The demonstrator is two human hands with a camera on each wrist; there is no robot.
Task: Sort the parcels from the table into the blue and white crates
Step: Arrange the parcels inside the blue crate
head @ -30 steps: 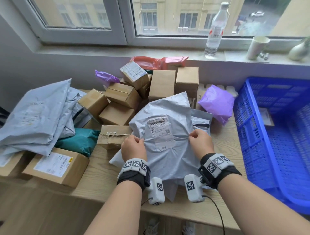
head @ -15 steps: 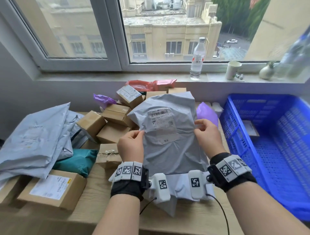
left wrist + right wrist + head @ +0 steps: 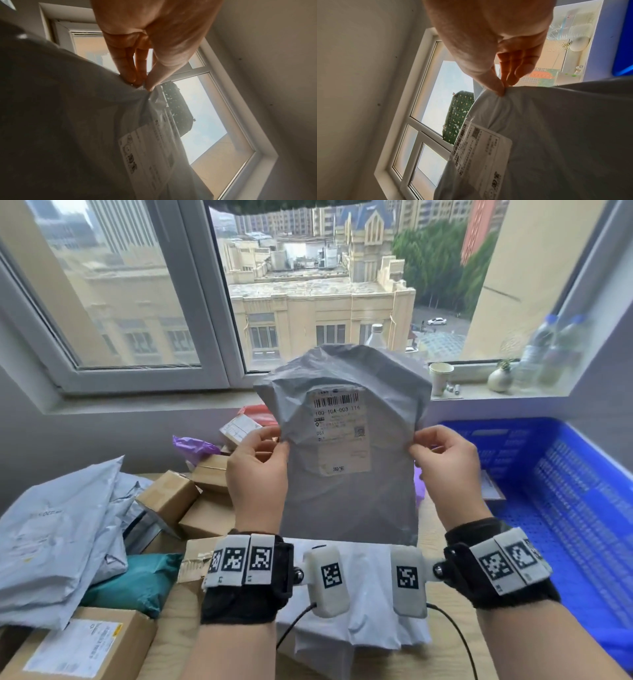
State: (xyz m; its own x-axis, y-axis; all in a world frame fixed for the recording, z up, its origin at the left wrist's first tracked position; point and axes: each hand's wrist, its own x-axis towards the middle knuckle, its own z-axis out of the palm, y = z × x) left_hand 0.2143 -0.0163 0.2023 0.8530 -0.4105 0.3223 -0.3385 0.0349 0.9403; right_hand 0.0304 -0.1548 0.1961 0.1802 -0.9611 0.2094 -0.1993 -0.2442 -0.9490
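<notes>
A grey plastic mailer parcel [image 3: 349,501] with a white shipping label [image 3: 340,429] hangs upright in front of me, above the table. My left hand [image 3: 270,446] pinches its left edge, and my right hand [image 3: 426,445] pinches its right edge. In the left wrist view the left hand [image 3: 143,83] pinches a fold of the grey parcel [image 3: 77,128] between thumb and fingers. The right wrist view has my right hand [image 3: 502,89] pinching the parcel [image 3: 556,135] the same way. The blue crate [image 3: 561,501] stands at the right. No white crate is in view.
Several cardboard boxes [image 3: 171,498], grey mailers [image 3: 54,542], a teal bag [image 3: 137,583] and a purple bag [image 3: 193,446] crowd the table's left and back. Another pale mailer [image 3: 363,625] lies under my wrists. A paper cup [image 3: 440,378], a small vase [image 3: 499,378] and bottles stand on the sill.
Both hands have lifted the grey parcel off the table to an upright position before the window. My head has tilted up, so more window shows.
</notes>
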